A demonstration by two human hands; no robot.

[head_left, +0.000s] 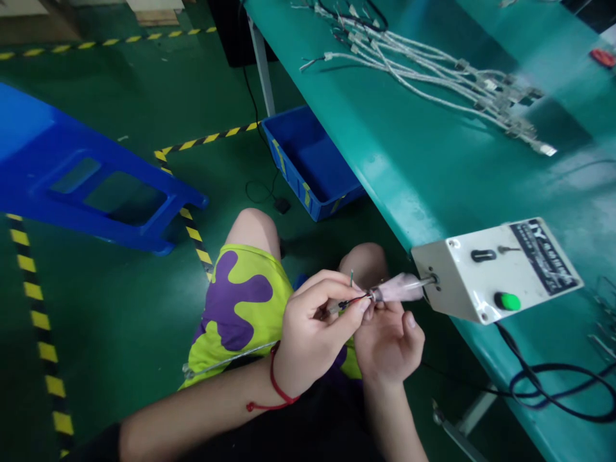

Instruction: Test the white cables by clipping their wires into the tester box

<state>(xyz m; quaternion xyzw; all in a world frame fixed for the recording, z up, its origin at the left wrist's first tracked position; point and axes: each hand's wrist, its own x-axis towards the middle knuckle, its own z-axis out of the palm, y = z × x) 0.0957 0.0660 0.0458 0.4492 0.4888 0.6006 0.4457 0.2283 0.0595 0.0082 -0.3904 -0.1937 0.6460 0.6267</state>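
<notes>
My left hand [315, 327], with a red string on its wrist, pinches the stripped end of a cable between thumb and fingers. Thin coloured wires [357, 299] stick out of that grip, red and dark ones reaching the pinkish tip [399, 289] of a small machine; a green one points upward. The pale cable [235, 357] trails back across my lap. Below the tip, my right hand [389, 340] is turned palm up with its thumb apart; its fingers are partly hidden behind my left hand.
The white machine box [486, 269] with a green knob sits at the edge of the green table [409, 160]. Several braided USB cables [433, 70] lie further back. A blue bin [312, 160] and a blue stool [96, 173] stand on the floor. Black cord [534, 378] loops at right.
</notes>
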